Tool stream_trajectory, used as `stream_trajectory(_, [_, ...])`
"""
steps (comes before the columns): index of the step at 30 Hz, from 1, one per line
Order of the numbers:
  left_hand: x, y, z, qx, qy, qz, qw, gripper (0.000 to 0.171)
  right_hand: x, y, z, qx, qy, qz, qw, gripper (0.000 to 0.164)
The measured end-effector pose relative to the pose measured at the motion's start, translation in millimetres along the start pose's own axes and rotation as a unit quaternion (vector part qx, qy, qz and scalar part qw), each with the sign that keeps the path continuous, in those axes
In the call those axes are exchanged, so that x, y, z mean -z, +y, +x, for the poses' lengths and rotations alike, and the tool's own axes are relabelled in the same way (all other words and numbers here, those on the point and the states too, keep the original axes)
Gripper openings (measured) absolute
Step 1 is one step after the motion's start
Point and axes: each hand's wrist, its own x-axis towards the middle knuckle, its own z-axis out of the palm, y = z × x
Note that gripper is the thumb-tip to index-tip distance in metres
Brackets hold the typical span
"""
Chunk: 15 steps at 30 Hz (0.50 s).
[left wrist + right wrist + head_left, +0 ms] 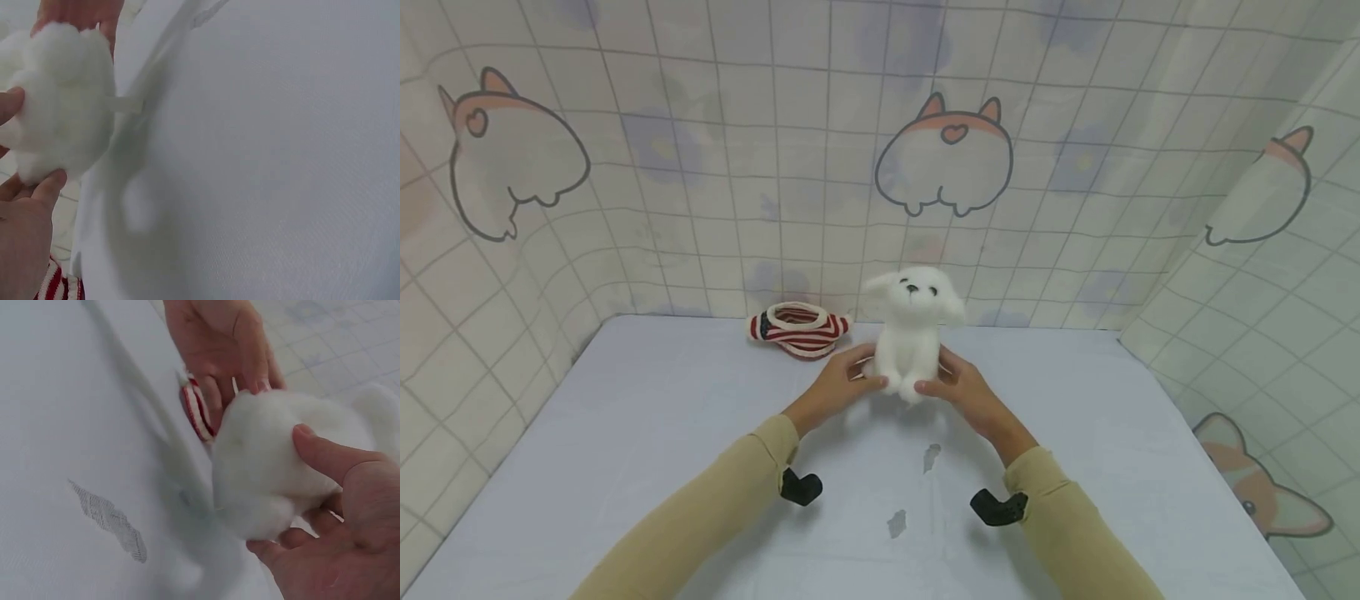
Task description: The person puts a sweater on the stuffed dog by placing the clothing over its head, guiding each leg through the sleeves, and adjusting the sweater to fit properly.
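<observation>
A fluffy white plush dog [913, 333] faces me in a sitting pose, held upright at the back of the table in the head view. My left hand [841, 382] grips its lower side, thumb at the front near a foot. On the other side my right hand [966, 390] grips it the same way. In the left wrist view the underside of the plush [69, 112] shows, with a small pale tag [128, 104] sticking out. The right wrist view has the right thumb [325, 453] pressed on the white fur [262, 444].
A red-and-white striped knitted doll sweater [801, 331] lies left of the dog at the table's back edge. Two grey patches [932, 457] mark the white tabletop [685, 400]. Curtains with corgi prints [945, 158] surround the table at the back and sides.
</observation>
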Motion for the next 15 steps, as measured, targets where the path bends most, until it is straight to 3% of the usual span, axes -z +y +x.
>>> stream_trajectory(5, [1.3,-8.1,1.1,-0.013,-0.007,0.011,0.9998,0.058,-1.3,10.1,2.9,0.016,0.0,-0.028,0.999,0.09])
stream_trajectory(15, [-1.4,-20.1,3.2,-0.032,0.009,0.124,0.9918,0.063,-6.1,20.5,8.8,0.017,0.037,-0.151,0.988,0.08])
